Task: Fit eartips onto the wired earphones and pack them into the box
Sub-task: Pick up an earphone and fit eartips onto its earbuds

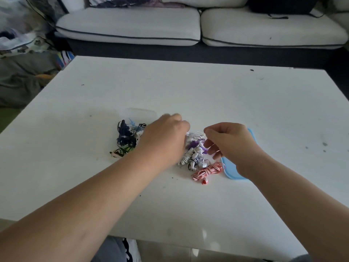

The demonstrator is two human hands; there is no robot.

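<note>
Earphones [194,157] heaped between box [140,112] and blue lid [231,170]; right fingers [214,129] pinching a wire [196,133], left fingers' [174,117] grip unclear.

The white desk [188,87] carries a red-and-white striped cord [206,170], a purple cord [194,144], a black-and-white striped cord [194,160], a white cord [196,134], a dark navy tangle [123,137] and a light blue lid [232,170], while the sofa cushions [128,25] in the upper frame are white with dark piping.

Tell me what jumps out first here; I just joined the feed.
A tangled heap of coloured wired earphones sits on the white table, both hands at it: left hand over its middle, right hand at its right edge. A red-and-white coil lies nearest the person, beside a blue lid.
</note>
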